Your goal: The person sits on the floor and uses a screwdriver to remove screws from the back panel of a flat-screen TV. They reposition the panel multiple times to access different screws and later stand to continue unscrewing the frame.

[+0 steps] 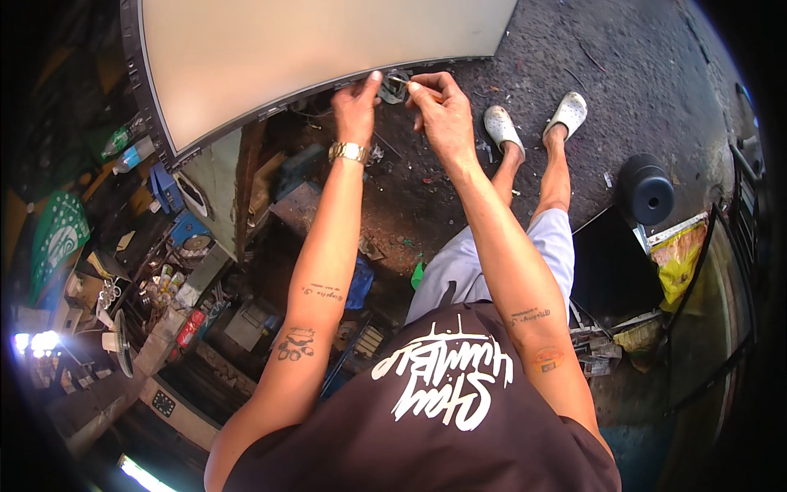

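Observation:
A large pale flat panel (311,49) in a black frame, like a television screen, fills the far left. My left hand (355,107) grips the frame's near edge (279,108), thumb up at the rim and most fingers hidden below. Just to its right, my right hand (444,119) pinches a slim tool (425,92) with an orange handle. The tool's thin tip points left toward the frame edge; its exact kind is too small to tell. Behind the tip is a small greyish object (393,86) that I cannot make out.
Rough dark ground (623,90) lies to the right, with a round black stool (646,190) on it. A yellow sack (682,261) sits beyond the stool. Crowded on the left are bottles (134,154), a blue container (166,187) and a red packet (191,326).

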